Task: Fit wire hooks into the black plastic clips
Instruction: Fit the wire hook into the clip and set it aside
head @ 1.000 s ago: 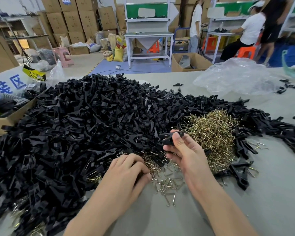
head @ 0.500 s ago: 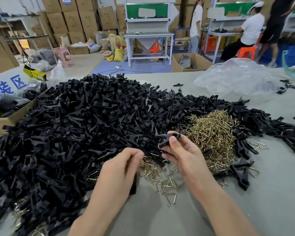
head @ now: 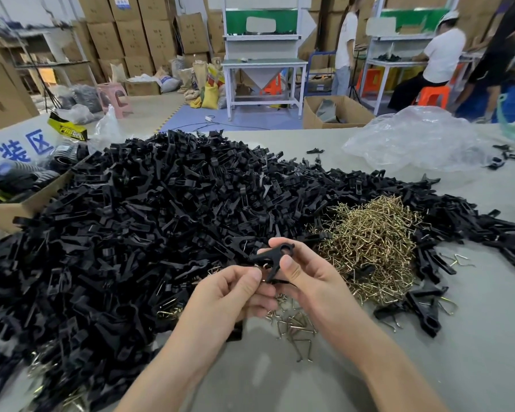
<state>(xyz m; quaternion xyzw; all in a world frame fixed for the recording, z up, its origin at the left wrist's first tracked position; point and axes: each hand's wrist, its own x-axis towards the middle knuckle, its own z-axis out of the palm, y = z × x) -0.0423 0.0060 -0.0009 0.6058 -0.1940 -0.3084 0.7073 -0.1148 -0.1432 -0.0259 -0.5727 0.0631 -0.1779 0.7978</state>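
Your right hand (head: 306, 278) grips one black clip (head: 272, 257) between thumb and fingers, and your left hand (head: 229, 295) pinches what looks like a wire hook (head: 262, 265) at its lower end, mostly hidden. Loose hooks (head: 298, 325) lie on the table (head: 473, 337) just beneath, the brass heap (head: 369, 245) to the right, the clip pile (head: 131, 233) spreading left. I judge this hook not yet seated and nearly everything left to do.

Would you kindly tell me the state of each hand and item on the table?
right hand: grips the clip.
left hand: pinches a wire hook, mostly hidden.
clip: held above the table, hook not visibly seated.
clip pile: loose heap.
hook pile: loose, tangled heap.
plastic bag: crumpled.
cardboard box: open.
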